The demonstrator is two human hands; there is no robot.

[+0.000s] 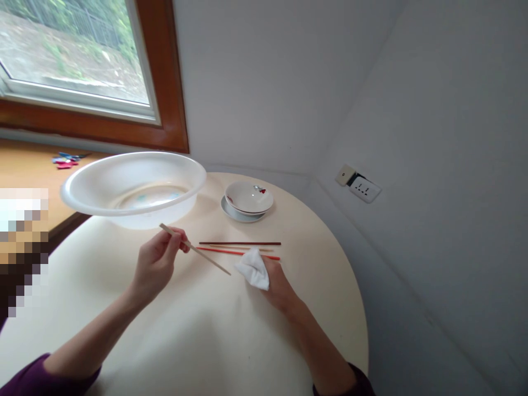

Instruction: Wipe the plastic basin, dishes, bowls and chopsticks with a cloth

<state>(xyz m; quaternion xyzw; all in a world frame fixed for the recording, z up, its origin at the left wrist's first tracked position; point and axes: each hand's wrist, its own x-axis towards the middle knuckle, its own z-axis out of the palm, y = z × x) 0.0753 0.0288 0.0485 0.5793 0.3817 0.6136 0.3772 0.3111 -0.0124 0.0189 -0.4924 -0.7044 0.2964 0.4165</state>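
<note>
Between the thumb and fingers of my left hand (pixel 159 256) is a light wooden chopstick (pixel 208 259), its tip slanting down to the right. My right hand (pixel 280 283) is closed on a crumpled white cloth (pixel 254 269), a little right of that tip; the two are apart. Just beyond both hands, several chopsticks lie side by side on the table: a dark red chopstick (pixel 239 243), an orange-red chopstick (pixel 220 251) and light wood partly hidden between them. The cloth covers part of the orange-red one.
A large translucent plastic basin (pixel 134 212) stands at the back left of the round cream table (pixel 198 341). Behind the chopsticks, a flower-patterned white bowl (pixel 247 199) rests on a plate (pixel 237 216). Wall and socket (pixel 365 188) are at the right. A wooden desk (pixel 25 165) adjoins left.
</note>
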